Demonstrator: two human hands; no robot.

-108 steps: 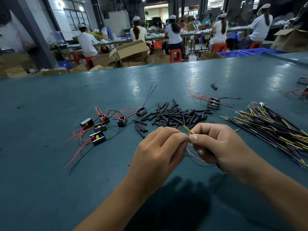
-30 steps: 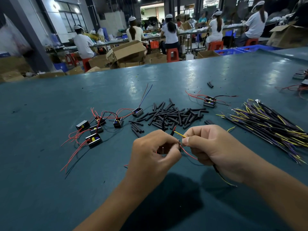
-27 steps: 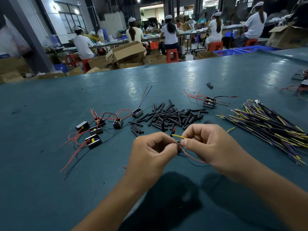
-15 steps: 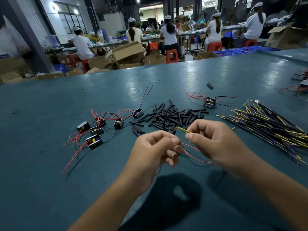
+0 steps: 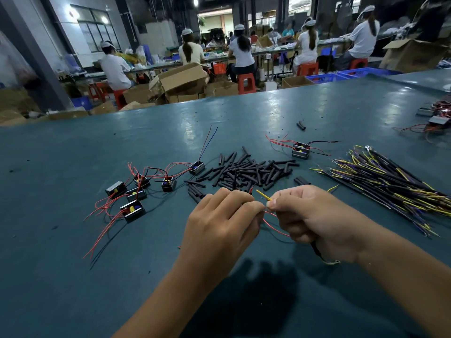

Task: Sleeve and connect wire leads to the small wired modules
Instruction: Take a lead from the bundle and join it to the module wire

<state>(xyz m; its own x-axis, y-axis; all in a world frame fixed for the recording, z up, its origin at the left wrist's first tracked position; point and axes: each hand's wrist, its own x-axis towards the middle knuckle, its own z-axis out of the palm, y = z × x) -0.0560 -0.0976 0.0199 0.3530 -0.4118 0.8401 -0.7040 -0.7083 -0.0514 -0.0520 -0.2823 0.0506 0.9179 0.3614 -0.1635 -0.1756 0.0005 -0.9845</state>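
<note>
Hands meet at frame centre, fingertips almost touching. Right hand (image 5: 314, 215) pinches yellow lead (image 5: 263, 195); bare end points up-left toward left hand (image 5: 219, 223), long axis diagonal. Left hand curled, fingertips pinched at red wire (image 5: 274, 226) looping under both; whether it also holds module or sleeve, cannot tell. Joint sits between fingertips, both hands equally near.

Count: five modules (image 5: 133, 209) left of centre, one more upper right. Black sleeves (image 5: 249, 173) in pile behind hands, too many to count. Lead bundle (image 5: 390, 186) right, same.
</note>
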